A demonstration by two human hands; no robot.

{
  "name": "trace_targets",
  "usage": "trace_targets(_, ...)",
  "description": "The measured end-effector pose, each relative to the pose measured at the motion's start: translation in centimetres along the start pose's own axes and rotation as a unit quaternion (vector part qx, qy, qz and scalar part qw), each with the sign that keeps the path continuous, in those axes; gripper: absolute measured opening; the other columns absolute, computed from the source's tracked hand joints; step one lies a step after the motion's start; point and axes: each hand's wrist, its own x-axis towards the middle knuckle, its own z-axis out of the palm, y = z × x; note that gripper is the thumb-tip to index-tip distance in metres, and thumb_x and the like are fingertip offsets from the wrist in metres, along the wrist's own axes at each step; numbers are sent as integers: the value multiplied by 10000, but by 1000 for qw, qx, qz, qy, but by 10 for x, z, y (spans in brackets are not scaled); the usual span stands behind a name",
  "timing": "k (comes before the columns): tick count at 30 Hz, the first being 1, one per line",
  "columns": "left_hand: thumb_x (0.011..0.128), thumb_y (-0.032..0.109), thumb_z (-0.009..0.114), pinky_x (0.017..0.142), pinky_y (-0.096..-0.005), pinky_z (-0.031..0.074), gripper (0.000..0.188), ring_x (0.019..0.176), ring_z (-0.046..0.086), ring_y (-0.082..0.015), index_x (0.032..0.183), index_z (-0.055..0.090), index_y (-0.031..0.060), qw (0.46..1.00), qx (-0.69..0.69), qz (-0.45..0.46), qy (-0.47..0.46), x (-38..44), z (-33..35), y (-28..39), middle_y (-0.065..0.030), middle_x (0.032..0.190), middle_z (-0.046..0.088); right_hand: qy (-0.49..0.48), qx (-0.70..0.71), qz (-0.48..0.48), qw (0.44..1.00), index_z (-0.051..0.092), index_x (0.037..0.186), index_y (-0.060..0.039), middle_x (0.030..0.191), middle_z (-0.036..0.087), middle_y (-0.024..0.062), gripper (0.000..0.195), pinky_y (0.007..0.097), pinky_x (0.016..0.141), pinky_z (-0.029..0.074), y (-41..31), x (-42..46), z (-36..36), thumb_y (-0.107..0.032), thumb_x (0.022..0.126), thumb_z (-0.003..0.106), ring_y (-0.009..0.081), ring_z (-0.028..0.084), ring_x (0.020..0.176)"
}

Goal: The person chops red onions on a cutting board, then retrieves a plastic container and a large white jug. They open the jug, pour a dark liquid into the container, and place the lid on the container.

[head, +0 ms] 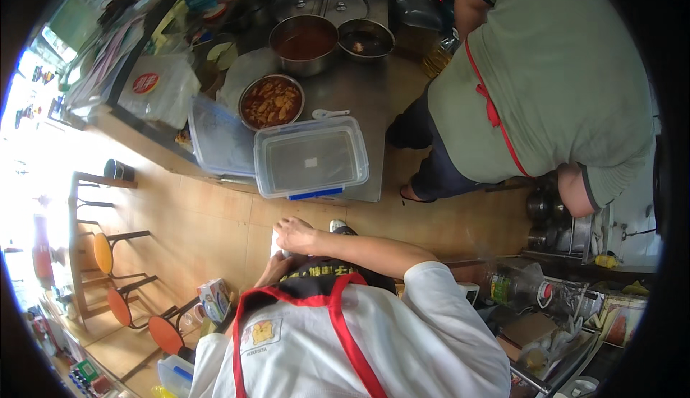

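My right hand point(295, 235) and my left hand point(275, 266) are close together in front of my apron, both on a small white object point(276, 245) that my fingers largely hide. Beyond them, at the counter's near edge, lies an empty clear plastic container point(311, 156) with a blue latch. A bluish plastic lid point(221, 136) leans to its left. Behind it stand a steel bowl of food chunks in red sauce point(272, 101) and a white ceramic spoon point(330, 113). Farther back are a steel pot of reddish liquid point(303, 42) and a steel bowl of dark liquid point(366, 39).
A person in a green shirt point(544, 74) stands at the right of the counter. Round stools point(118, 306) are at the lower left. A shelf with a large plastic bottle point(512, 286) and clutter is at my right. Plastic bags point(156, 91) lie on the counter's left.
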Motion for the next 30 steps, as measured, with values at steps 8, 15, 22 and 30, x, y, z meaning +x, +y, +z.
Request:
trace_targets(8, 813, 258, 645, 634, -292, 464, 326, 748, 582, -145, 986, 571, -8, 987, 150, 55, 21, 10, 19, -29, -90, 820, 631, 40, 90, -120, 988, 695, 694, -124, 975, 572, 52, 99, 335, 741, 500, 28, -45, -29, -192, 683, 624, 231, 521, 1007)
trace_targets(15, 794, 281, 616, 686, -354, 468, 363, 790, 612, -248, 997, 554, -13, 952, 280, -48, 113, -27, 53, 32, -186, 851, 629, 197, 332, -50, 921, 640, 1012, -92, 960, 545, 111, 306, 404, 777, 481, 85, -64, -103, -140, 709, 634, 279, 528, 953)
trace_targets(22, 785, 293, 584, 720, -371, 472, 399, 828, 613, -240, 1027, 553, -22, 978, 106, -68, 169, -35, 62, -6, -169, 863, 637, 387, 246, 430, 778, 516, 983, -35, 864, 592, 148, 383, 403, 708, 464, 281, -125, -15, -177, 691, 719, 322, 582, 802)
trace_targets(30, 773, 291, 559, 776, -382, 439, 416, 872, 588, -294, 1035, 551, -31, 971, 114, -73, 197, -45, 71, -9, -214, 898, 617, 196, 195, 402, 873, 551, 1035, -14, 978, 596, 190, 406, 441, 798, 451, 324, -127, 89, -212, 728, 729, 360, 557, 960)
